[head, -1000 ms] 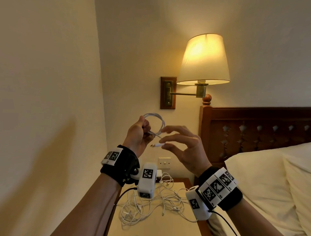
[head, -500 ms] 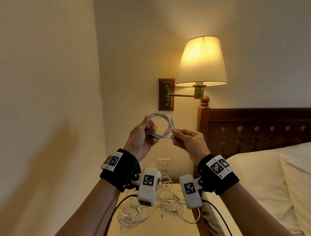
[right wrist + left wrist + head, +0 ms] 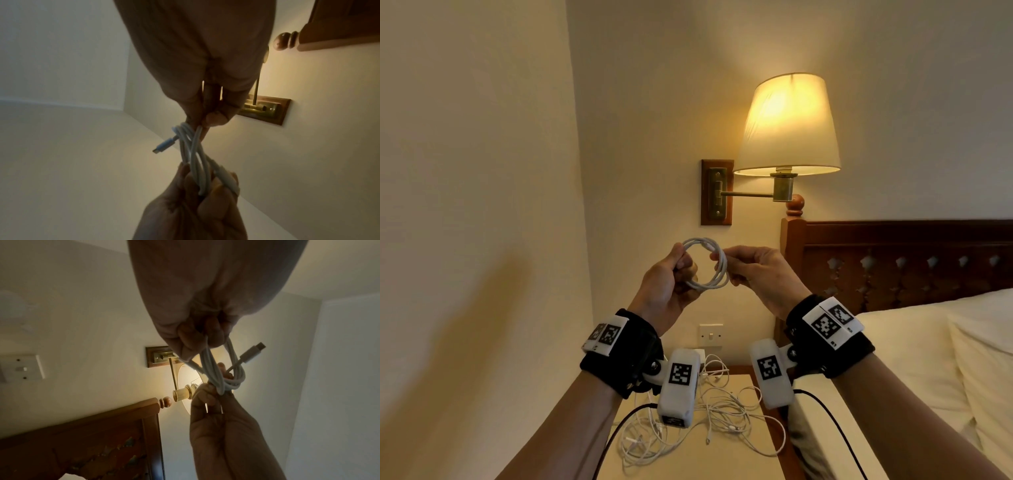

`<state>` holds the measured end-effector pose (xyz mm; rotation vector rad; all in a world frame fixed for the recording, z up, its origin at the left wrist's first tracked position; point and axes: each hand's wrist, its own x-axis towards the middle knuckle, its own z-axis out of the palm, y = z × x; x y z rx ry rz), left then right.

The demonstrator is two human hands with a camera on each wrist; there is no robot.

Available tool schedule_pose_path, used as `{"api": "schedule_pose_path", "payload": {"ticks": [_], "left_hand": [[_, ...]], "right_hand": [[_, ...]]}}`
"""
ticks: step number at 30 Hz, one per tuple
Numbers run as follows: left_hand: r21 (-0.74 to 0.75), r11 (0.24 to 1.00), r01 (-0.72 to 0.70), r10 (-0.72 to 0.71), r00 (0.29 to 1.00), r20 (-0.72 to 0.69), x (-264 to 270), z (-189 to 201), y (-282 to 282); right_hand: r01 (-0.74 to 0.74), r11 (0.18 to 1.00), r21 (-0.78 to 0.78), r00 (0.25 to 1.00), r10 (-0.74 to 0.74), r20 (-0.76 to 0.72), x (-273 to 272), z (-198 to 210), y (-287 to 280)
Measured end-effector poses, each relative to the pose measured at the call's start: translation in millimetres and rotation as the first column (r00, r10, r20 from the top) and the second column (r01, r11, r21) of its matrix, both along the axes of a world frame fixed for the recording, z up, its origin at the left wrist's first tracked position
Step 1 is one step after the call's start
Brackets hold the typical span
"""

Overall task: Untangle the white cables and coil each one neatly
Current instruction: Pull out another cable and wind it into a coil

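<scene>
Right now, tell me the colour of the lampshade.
Cream, glowing warm yellow; the lampshade shows best in the head view.

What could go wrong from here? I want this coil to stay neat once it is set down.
The connector end sticks out loose from the coiled cable, wrapped round only at the right hand; it may spring open once that grip eases. The left hand holds only one side, so loops could slip. Set down on the bedside table, the coil might snag the tangled cables lying there.
</scene>
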<state>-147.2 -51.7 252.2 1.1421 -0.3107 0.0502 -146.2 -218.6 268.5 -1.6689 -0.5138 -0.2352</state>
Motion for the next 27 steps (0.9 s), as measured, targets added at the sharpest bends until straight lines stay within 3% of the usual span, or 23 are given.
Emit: {"api": "schedule_pose_path", "payload": {"ticks": [5,9,21,23,25,27], "left_hand": [[0.129,0.989,-0.070,0.067,0.997,0.024,0.6,0.4,-2.1],[0.187,0.971,-0.147,0.141,0.989,0.044,2.0,0.1,-1.5],[0.369,0.881,-0.297,0.250,0.953,0.170,-1.5,-0.9,-9.1],[0.427,0.784,-0.450,0.307,0.880,0.364,-0.7,-2.8,-6.7],[0.422,0.617,-0.664,0.350,0.712,0.609,0.7,-5.1,-1.5],[0.374,0.533,-0.759,0.279,0.575,0.769,2.0,-4.8,0.7]], "right_hand": [[0.036,0.991,0.130,0.999,-0.034,-0.018,4.7,1.6,6.5],[-0.059,0.968,0.242,0.992,0.084,-0.090,1.6,-0.7,7.5],[0.044,0.966,0.256,0.999,-0.035,-0.038,7.0,-7.6,3.9],[0.059,0.964,0.258,0.998,-0.050,-0.041,8.2,-7.9,1.8],[0.071,0.963,0.260,0.997,-0.062,-0.041,9.2,-9.1,-0.3],[0.072,0.960,0.269,0.997,-0.062,-0.045,10.1,-10.9,-2.4]]}}
